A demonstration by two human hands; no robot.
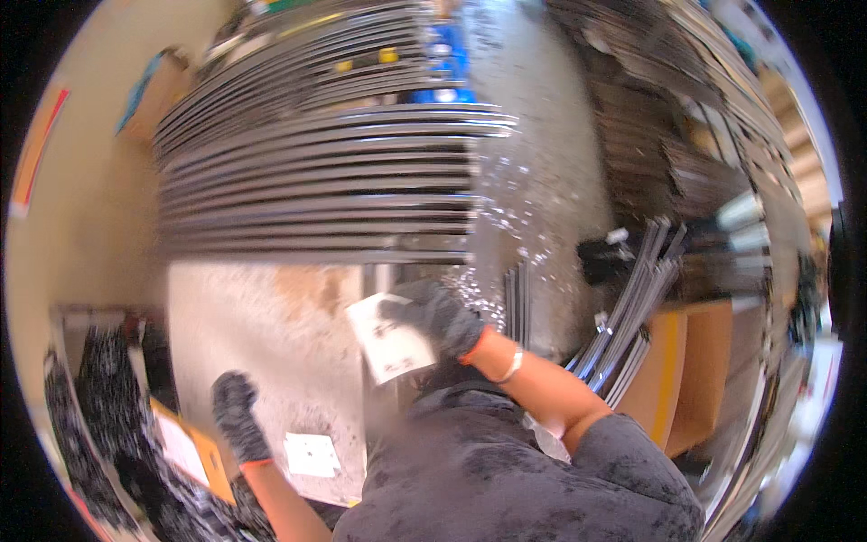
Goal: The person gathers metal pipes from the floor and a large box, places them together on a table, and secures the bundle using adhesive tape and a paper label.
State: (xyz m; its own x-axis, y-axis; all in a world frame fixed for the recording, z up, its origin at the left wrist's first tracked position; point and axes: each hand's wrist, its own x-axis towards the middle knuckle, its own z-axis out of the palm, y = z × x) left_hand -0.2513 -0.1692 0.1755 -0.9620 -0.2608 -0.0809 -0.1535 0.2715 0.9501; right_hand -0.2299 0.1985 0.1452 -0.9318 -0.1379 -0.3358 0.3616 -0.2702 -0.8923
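My right hand (440,318), in a dark glove with an orange cuff, grips the top edge of a white rectangular plate (390,341) marked with dark spots, holding it tilted above the worktop. My left hand (237,411), gloved the same way, hangs lower left over the pale worktop (244,325) with fingers loosely curled and nothing in it. A second white square plate (311,454) lies flat on the worktop just right of my left wrist. The whole picture is motion-blurred.
A tall stack of long dark metal sheets (325,172) fills the area beyond the worktop. More dark strips (628,316) lean at the right beside an orange-brown box (686,370). The grey floor (542,163) is littered with shiny scraps. An orange-edged object (190,449) sits lower left.
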